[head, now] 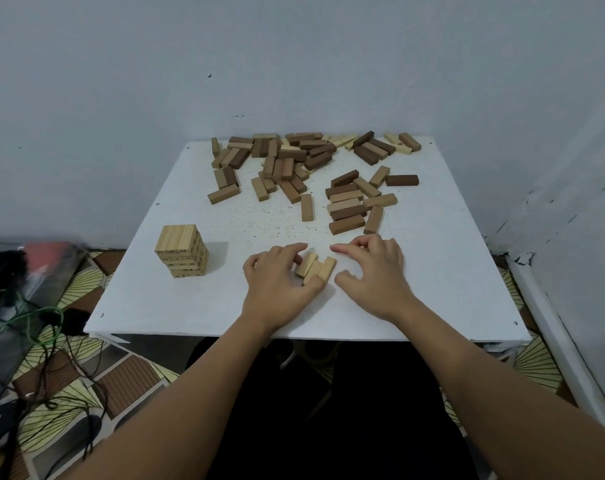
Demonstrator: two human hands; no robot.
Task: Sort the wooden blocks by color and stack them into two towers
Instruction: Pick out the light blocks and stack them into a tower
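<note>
Surroundings: pale blue-grey walls meet in a corner behind a white tabletop [197, 306]; patterned floor and tangled cables [51, 344] lie to the left of the left arm.
Left hand [276, 289]: fingers curled, gripping three light blocks [315, 266] that sit side by side on the tabletop.
Right hand [373, 271]: just right of those blocks, fingers loosely bent, thumb near them; contact cannot be told.
Light tower [182, 251]: several layers high, standing to the left of the left hand.
Writing: dark marks show on the tower's block ends, too small to read.
Unsorted blocks [294, 161]: light and dark brown pieces scattered beyond both hands, with a smaller cluster [356, 202] just past the right hand.
</note>
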